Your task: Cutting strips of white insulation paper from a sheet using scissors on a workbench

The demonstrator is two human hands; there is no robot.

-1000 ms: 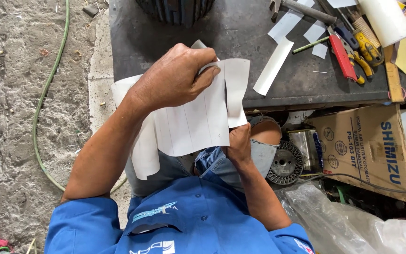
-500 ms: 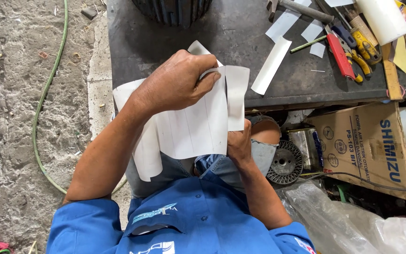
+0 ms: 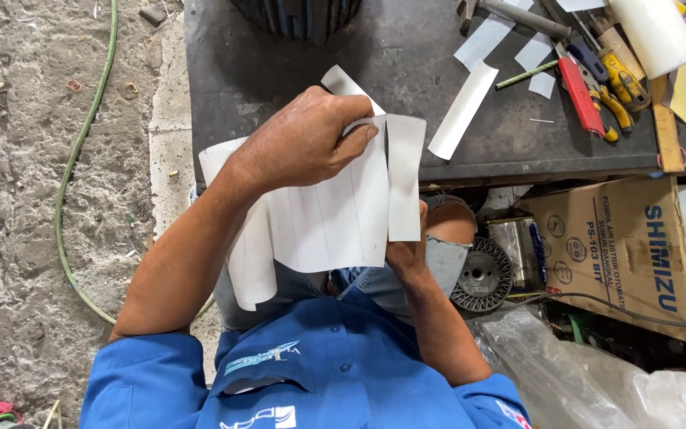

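Observation:
A white sheet [image 3: 335,218] with ruled lines is held over my lap, in front of a dark metal worktable [image 3: 406,71]. My left hand [image 3: 299,147] grips its upper edge from above, fingers curled over the top. My right hand [image 3: 408,253] pinches the lower right part from below and is mostly hidden behind the sheet. A narrow strip [image 3: 405,179] at the sheet's right side stands partly separated from the rest. I cannot tell whether a cutting tool is in the right hand.
Loose white strips [image 3: 462,111] lie on the table. Pliers with red and yellow handles [image 3: 597,87] and a white roll [image 3: 657,32] sit at the top right. A cardboard box [image 3: 629,254], a metal rotor disc [image 3: 482,278] and a plastic bag [image 3: 581,373] crowd the right. A green hose [image 3: 73,167] runs over the concrete floor.
The narrow strip at the right edge has come further apart from the sheet. Both hands hold nearly the same places.

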